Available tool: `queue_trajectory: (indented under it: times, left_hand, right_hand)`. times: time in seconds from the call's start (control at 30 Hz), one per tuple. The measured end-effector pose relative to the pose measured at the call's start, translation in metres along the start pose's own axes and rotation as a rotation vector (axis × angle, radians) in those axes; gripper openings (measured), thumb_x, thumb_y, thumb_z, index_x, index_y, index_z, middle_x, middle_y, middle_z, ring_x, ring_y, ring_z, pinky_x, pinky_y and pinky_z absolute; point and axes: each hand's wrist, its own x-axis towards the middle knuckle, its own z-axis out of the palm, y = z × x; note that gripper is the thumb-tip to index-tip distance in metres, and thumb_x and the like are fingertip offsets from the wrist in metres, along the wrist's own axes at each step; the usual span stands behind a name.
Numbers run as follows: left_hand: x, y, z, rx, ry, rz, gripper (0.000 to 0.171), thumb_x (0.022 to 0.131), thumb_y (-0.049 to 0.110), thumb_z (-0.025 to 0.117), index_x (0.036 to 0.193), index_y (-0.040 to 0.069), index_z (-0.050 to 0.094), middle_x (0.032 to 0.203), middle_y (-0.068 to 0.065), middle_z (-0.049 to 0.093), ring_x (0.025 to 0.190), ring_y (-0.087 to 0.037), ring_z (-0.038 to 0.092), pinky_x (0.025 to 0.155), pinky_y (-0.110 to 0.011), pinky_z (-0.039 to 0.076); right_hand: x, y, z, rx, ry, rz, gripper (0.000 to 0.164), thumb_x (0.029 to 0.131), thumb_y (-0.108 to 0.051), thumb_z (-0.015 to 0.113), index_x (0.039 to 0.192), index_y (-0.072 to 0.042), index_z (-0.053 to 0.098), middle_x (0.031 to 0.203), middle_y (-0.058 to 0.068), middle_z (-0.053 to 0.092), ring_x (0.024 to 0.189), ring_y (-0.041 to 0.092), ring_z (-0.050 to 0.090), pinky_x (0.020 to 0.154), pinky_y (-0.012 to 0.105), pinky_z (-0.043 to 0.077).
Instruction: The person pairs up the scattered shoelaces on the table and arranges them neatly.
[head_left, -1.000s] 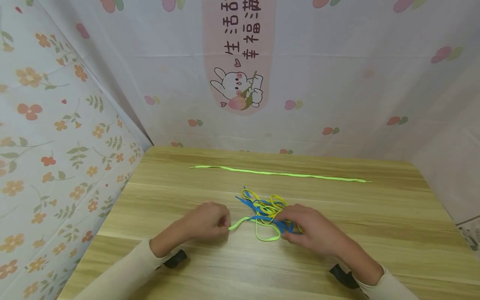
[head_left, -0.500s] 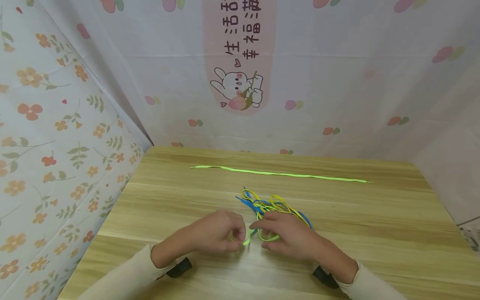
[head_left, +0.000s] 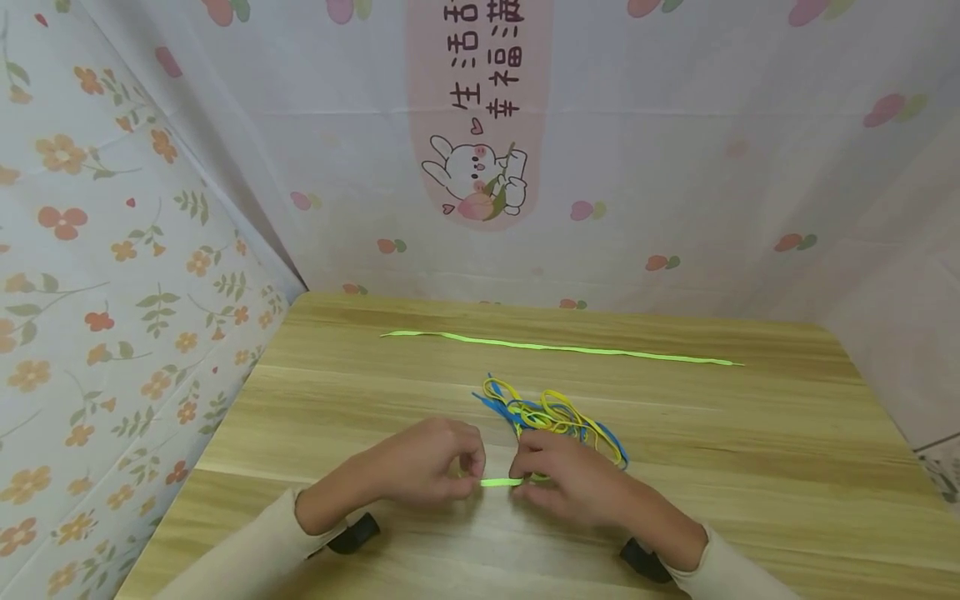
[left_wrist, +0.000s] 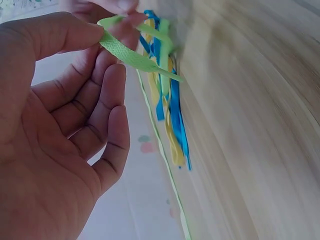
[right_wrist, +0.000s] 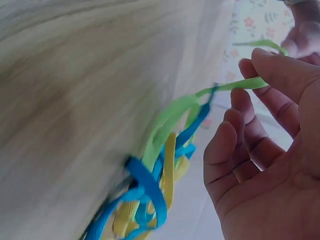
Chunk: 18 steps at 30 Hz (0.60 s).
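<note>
A neon green shoelace (head_left: 500, 482) stretches in a short taut span between my two hands. My left hand (head_left: 435, 462) pinches it near one end between thumb and forefinger; in the left wrist view the lace's tip (left_wrist: 170, 76) pokes out past the fingers. A little to the right, my right hand (head_left: 573, 479) pinches the same lace, its thumb (right_wrist: 272, 65) on top. From there the lace runs back into a tangle of blue and yellow shoelaces (head_left: 558, 408), just beyond the right hand. The right hand covers part of that tangle in the head view.
Another neon green shoelace (head_left: 555, 347) lies nearly straight across the back of the wooden table (head_left: 337, 375). A patterned white cloth (head_left: 637, 167) hangs behind the table, and a floral cloth (head_left: 135, 333) hangs at its left.
My right hand has left the tangle, moved left towards the left hand and taken the green lace. The left hand has shifted slightly right and nearer, and the lace between them is now straight.
</note>
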Motion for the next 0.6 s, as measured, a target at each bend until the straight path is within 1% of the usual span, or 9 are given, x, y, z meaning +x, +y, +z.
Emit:
queue_trajectory:
  times: [0.13, 0.23, 0.33, 0.47, 0.6]
  left_hand:
    - [-0.006, -0.007, -0.003, -0.012, 0.020, -0.041, 0.016, 0.092, 0.006, 0.080, 0.089, 0.019, 0.070, 0.089, 0.013, 0.066, 0.088, 0.000, 0.059, 0.082, -0.022, 0.054]
    - [-0.010, -0.012, -0.006, -0.028, 0.025, -0.061, 0.015, 0.092, 0.005, 0.079, 0.089, 0.017, 0.071, 0.090, 0.010, 0.068, 0.088, -0.001, 0.060, 0.083, -0.023, 0.055]
    - [-0.012, -0.017, -0.007, -0.037, 0.025, -0.078, 0.013, 0.092, 0.004, 0.078, 0.090, 0.016, 0.072, 0.090, 0.011, 0.068, 0.088, -0.001, 0.061, 0.083, -0.024, 0.056]
    - [-0.013, -0.022, -0.008, -0.044, 0.038, -0.089, 0.011, 0.092, 0.004, 0.078, 0.091, 0.014, 0.073, 0.089, 0.014, 0.066, 0.088, -0.002, 0.062, 0.082, -0.024, 0.057]
    - [-0.014, -0.027, -0.009, -0.051, 0.043, -0.108, 0.008, 0.093, 0.005, 0.077, 0.092, 0.013, 0.074, 0.089, 0.015, 0.065, 0.088, -0.002, 0.063, 0.082, -0.025, 0.057]
  right_hand:
    - [-0.007, 0.002, -0.009, 0.025, 0.019, 0.038, 0.011, 0.097, -0.015, 0.086, 0.098, -0.023, 0.078, 0.097, -0.010, 0.059, 0.083, 0.007, 0.056, 0.075, 0.022, 0.049]
    - [-0.011, 0.004, -0.015, 0.036, 0.033, 0.049, 0.013, 0.096, -0.012, 0.086, 0.098, -0.022, 0.078, 0.099, -0.012, 0.059, 0.086, 0.008, 0.058, 0.077, 0.024, 0.050]
    - [-0.017, 0.006, -0.021, 0.049, 0.042, 0.061, 0.015, 0.095, -0.010, 0.087, 0.096, -0.022, 0.078, 0.101, -0.013, 0.059, 0.087, 0.010, 0.059, 0.078, 0.026, 0.050]
    - [-0.024, 0.010, -0.027, 0.078, 0.052, 0.096, 0.017, 0.096, -0.007, 0.086, 0.094, -0.022, 0.078, 0.105, -0.016, 0.059, 0.082, 0.009, 0.058, 0.073, 0.025, 0.051]
    - [-0.030, 0.012, -0.032, 0.122, 0.063, 0.121, 0.016, 0.097, -0.005, 0.084, 0.094, -0.019, 0.078, 0.106, -0.014, 0.061, 0.080, 0.006, 0.055, 0.068, 0.023, 0.052]
